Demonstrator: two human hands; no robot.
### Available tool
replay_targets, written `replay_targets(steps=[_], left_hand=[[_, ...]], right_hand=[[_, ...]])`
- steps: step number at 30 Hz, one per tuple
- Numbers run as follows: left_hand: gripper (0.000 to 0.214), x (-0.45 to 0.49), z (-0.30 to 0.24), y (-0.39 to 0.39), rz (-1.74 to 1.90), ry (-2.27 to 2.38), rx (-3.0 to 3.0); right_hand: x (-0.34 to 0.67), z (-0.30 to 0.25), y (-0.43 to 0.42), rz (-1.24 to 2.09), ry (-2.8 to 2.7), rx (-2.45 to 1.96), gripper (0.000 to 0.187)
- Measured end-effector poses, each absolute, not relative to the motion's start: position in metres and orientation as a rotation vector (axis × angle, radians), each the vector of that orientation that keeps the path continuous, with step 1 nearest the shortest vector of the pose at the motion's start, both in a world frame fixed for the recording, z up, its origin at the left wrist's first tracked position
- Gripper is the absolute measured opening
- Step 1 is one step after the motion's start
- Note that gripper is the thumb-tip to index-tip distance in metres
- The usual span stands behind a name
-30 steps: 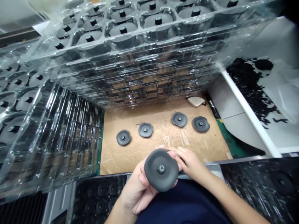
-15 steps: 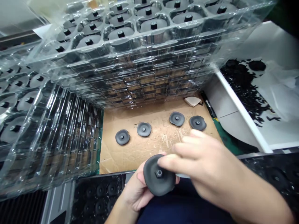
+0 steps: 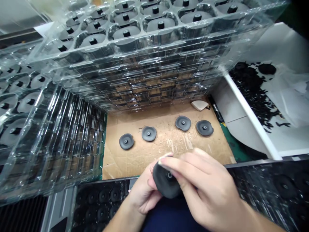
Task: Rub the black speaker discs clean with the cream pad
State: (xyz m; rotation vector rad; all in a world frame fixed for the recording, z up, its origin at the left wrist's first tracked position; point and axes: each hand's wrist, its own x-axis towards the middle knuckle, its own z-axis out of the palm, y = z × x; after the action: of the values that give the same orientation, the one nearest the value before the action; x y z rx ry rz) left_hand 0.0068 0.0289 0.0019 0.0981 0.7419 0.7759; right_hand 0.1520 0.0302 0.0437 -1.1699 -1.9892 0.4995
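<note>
A dark grey rubber disc [image 3: 164,184] with a small hub at its centre is held low in front of me. My left hand [image 3: 145,190] grips it from the left and beneath, fingers wrapped behind its edge. Over its upper right side lies my right hand [image 3: 205,183], closed with thumb and fingers pressing near the rim and hub; the disc's right part is hidden under it. Beyond the hands, similar discs lie apart on a cardboard sheet [image 3: 135,164]: one at far left [image 3: 126,141], another [image 3: 149,133] beside it, and two on the right [image 3: 182,123], [image 3: 204,128].
Tall stacks of clear plastic trays [image 3: 154,48] full of discs rise behind the cardboard and on the left [image 3: 48,129]. At right, a white bin [image 3: 256,119] contains black scraps [image 3: 251,87]. A black marker-like stick [image 3: 216,109] and a pale wedge [image 3: 200,105] lie near the bin.
My right hand has moved down and left over the disc, its fingers now closing across the hub area. The disc has tilted and shifted slightly right; the loose discs have stayed put.
</note>
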Motion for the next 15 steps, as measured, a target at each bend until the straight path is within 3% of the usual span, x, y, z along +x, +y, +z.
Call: replay_targets(steps=[5, 11, 15], left_hand=[[0.057, 0.012, 0.004, 0.028, 0.910, 0.773, 0.118], [0.051, 0.016, 0.012, 0.028, 1.062, 0.798, 0.137], [0.045, 0.018, 0.018, 0.030, 1.074, 0.796, 0.199]], right_hand=[[0.154, 0.041, 0.004, 0.251, -1.987, -1.330, 0.023], [0.168, 0.034, 0.004, 1.099, -1.647, -1.207, 0.021], [0.181, 0.021, 0.000, 1.061, -1.252, -1.414, 0.023]])
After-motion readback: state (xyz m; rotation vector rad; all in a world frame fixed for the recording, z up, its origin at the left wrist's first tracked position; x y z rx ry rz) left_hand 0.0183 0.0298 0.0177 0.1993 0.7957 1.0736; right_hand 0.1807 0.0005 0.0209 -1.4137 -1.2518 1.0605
